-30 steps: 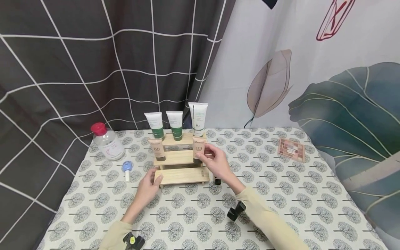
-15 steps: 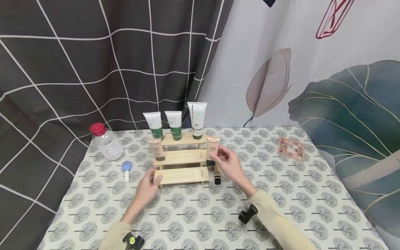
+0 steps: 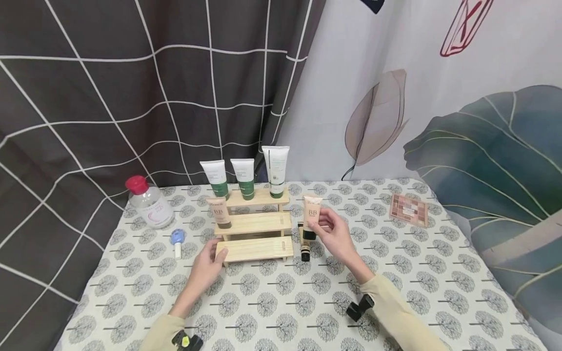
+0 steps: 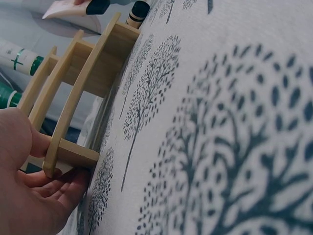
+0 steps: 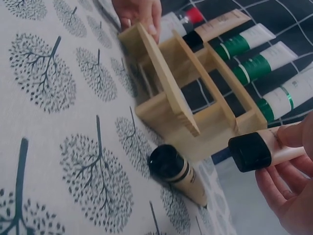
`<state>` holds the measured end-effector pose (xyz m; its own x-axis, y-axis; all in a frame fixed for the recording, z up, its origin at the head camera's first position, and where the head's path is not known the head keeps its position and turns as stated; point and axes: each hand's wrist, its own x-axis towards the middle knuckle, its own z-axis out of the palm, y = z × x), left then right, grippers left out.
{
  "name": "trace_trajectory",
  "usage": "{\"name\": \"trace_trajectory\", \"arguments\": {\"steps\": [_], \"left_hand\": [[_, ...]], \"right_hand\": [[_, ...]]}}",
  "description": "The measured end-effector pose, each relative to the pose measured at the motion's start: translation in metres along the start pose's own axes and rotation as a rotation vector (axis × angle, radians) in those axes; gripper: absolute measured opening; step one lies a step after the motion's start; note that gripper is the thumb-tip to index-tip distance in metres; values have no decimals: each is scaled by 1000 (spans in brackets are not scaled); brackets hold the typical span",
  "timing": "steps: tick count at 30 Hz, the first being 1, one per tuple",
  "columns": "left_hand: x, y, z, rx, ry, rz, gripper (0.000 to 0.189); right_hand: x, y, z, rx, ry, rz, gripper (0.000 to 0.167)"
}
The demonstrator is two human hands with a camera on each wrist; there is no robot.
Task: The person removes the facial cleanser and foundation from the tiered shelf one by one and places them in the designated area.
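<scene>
My right hand (image 3: pixel 335 233) pinches a beige BB cream tube (image 3: pixel 311 210) with a black cap, held in the air just right of a three-tier wooden rack (image 3: pixel 253 222). My left hand (image 3: pixel 208 262) grips the left end of the rack's lowest step, thumb on top and fingers beneath, as the left wrist view shows. On the middle step's left side stands another BB cream tube (image 3: pixel 219 212). Along the top step are three white-and-green tubes (image 3: pixel 244 178), the right one taller. A gold tube with a black cap (image 5: pixel 181 171) lies on the table beside the rack's right end.
Left of the rack stands a clear bottle with a red cap (image 3: pixel 152 204). A small blue-topped white item (image 3: pixel 177 242) lies in front of it. An eyeshadow palette (image 3: pixel 409 209) rests far right on the tree-print tablecloth (image 3: pixel 395 292). Curtains (image 3: pixel 131 97) hang behind the table.
My right hand has carried the BB cream tube from over the rack's middle step to the right, clear of the rack. The left hand keeps its grip on the bottom step.
</scene>
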<state>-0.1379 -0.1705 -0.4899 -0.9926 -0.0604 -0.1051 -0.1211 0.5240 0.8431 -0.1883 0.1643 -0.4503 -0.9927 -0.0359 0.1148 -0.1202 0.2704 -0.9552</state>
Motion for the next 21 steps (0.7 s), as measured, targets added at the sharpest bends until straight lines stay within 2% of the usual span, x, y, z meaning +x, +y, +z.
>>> {"name": "trace_trajectory", "arguments": {"steps": [5,13,21], "left_hand": [[-2,-1,1,7,6,5,49],[0,-2,2,6,17,19,48],[0,-2,2,7,18,24,48]], "right_hand": [[-3,6,-6,-16,-2,39,40],[-8,21,-16,-71,1,49,40],[-14,32,-23,-79,-30,86,44]]}}
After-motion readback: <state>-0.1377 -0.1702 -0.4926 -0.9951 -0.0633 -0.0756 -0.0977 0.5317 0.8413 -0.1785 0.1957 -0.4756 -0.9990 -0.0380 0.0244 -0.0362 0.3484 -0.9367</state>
